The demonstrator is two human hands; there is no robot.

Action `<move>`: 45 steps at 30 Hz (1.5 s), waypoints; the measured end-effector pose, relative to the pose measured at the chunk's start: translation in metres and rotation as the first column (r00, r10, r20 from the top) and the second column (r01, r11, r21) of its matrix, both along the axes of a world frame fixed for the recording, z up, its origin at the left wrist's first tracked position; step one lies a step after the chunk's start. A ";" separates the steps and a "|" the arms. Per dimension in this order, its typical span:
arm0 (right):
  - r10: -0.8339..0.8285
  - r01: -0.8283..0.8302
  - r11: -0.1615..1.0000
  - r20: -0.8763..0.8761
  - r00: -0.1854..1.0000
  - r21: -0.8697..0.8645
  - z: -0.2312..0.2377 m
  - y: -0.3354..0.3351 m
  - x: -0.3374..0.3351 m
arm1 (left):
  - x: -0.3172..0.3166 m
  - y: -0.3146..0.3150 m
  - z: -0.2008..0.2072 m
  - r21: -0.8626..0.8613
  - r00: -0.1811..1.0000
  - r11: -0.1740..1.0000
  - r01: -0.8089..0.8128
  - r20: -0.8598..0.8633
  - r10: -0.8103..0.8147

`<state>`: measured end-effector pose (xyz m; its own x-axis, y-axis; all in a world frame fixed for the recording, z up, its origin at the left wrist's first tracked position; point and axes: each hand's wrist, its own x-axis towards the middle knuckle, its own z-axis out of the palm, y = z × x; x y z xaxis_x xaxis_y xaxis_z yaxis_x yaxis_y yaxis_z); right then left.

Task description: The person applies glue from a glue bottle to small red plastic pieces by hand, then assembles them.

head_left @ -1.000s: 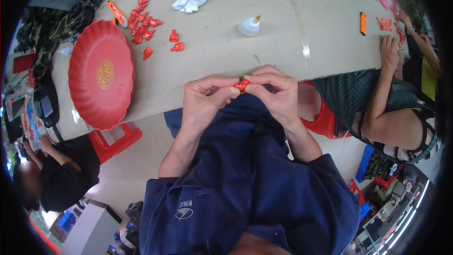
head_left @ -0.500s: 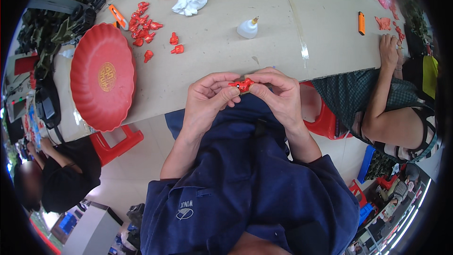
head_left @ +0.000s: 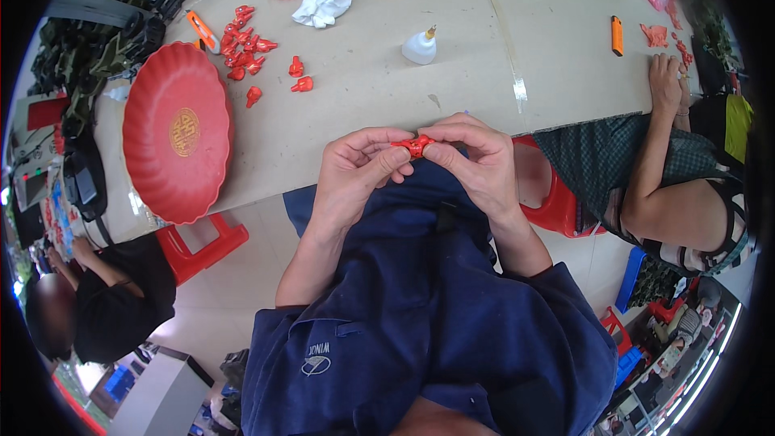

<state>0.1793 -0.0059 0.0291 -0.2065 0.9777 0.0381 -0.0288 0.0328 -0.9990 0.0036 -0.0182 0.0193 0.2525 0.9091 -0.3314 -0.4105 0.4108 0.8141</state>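
Between my fingertips, just over the table's front edge, is a small red glossy plastic figure [head_left: 416,146] with dark markings. My left hand [head_left: 355,169] pinches its left end with thumb and fingers. On its other end, the thumb and fingers of my right hand [head_left: 476,163] are closed. The fingertips cover much of the figure, so its exact shape is hard to make out. Beyond my hands stands a small white squeeze bottle [head_left: 419,48] with a narrow metal tip.
At the left lies a red scalloped tray [head_left: 149,145]. Loose red figures [head_left: 302,84] and a crumpled white tissue [head_left: 321,8] lie on the table [head_left: 355,73], near an orange utility knife [head_left: 203,31]. An orange-and-black tool [head_left: 617,36] is at right, near a co-worker's arm [head_left: 658,129].
The red figure looks slightly turned between my fingertips, its dark markings showing differently. Both hands keep their grip and have hardly moved.
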 end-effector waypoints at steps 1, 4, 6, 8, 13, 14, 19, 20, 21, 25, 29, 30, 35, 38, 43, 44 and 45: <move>0.001 -0.001 1.000 0.001 1.000 0.002 0.000 0.000 0.000 | 0.000 0.000 0.000 0.000 1.000 1.000 0.001 0.000 -0.001; -0.001 0.001 1.000 0.001 1.000 0.002 -0.001 0.000 0.000 | 0.001 0.000 0.001 -0.002 1.000 1.000 -0.013 -0.018 0.013; 0.000 0.000 1.000 -0.004 1.000 -0.002 0.000 0.000 0.000 | 0.000 0.000 0.000 -0.013 1.000 1.000 -0.010 -0.003 0.010; 0.000 -0.001 1.000 -0.009 1.000 -0.007 -0.001 0.000 0.000 | 0.000 0.000 -0.001 -0.011 1.000 1.000 -0.012 -0.002 0.012; 0.007 -0.008 0.999 -0.020 1.000 -0.033 -0.003 -0.001 0.000 | 0.000 -0.001 -0.002 -0.007 1.000 1.000 -0.013 -0.003 0.013; 0.008 -0.008 0.999 -0.020 1.000 -0.033 -0.004 -0.001 0.000 | 0.000 -0.001 -0.002 -0.011 1.000 1.000 -0.018 -0.001 0.018; 0.011 -0.013 0.999 -0.046 0.999 -0.051 -0.002 -0.001 0.000 | 0.002 -0.002 -0.003 0.015 0.999 0.999 -0.038 -0.025 0.038; 0.011 -0.013 0.999 -0.046 0.999 -0.051 -0.003 -0.001 0.000 | 0.001 -0.002 -0.004 0.047 0.998 0.998 -0.039 -0.043 0.041; 0.009 -0.010 0.999 -0.031 0.999 -0.040 -0.003 -0.001 0.000 | 0.001 -0.002 -0.005 0.079 0.997 0.996 -0.040 -0.061 0.045; 0.023 -0.023 1.000 0.005 1.000 -0.007 -0.004 -0.001 0.001 | 0.002 -0.002 -0.004 0.081 0.996 0.996 -0.047 -0.073 0.053; 0.027 -0.027 1.000 0.002 1.000 -0.014 -0.004 0.000 0.001 | 0.002 -0.002 -0.004 0.074 0.996 0.996 -0.047 -0.073 0.053; 0.027 -0.027 1.000 -0.001 1.000 -0.013 -0.004 -0.001 0.002 | 0.002 -0.002 -0.004 0.074 0.996 0.996 -0.048 -0.074 0.054; 0.015 -0.015 1.000 0.003 1.000 -0.004 -0.003 0.000 0.002 | 0.003 -0.002 -0.004 0.104 0.992 0.993 -0.054 -0.108 0.066; -0.005 0.000 0.997 0.052 0.999 0.082 -0.004 0.001 0.003 | 0.002 -0.002 -0.002 0.113 0.987 0.992 -0.057 -0.140 0.073; -0.056 0.022 0.977 0.157 0.986 0.212 -0.006 0.001 0.002 | 0.003 -0.003 0.002 0.102 0.981 0.994 -0.045 -0.183 0.063; -0.056 0.022 0.978 0.159 0.986 0.209 -0.007 0.001 0.002 | 0.003 -0.002 0.002 0.102 0.981 0.994 -0.046 -0.185 0.065; -0.061 0.025 0.977 0.164 0.985 0.214 -0.007 0.001 0.002 | 0.003 -0.002 0.002 0.101 0.980 0.994 -0.048 -0.188 0.066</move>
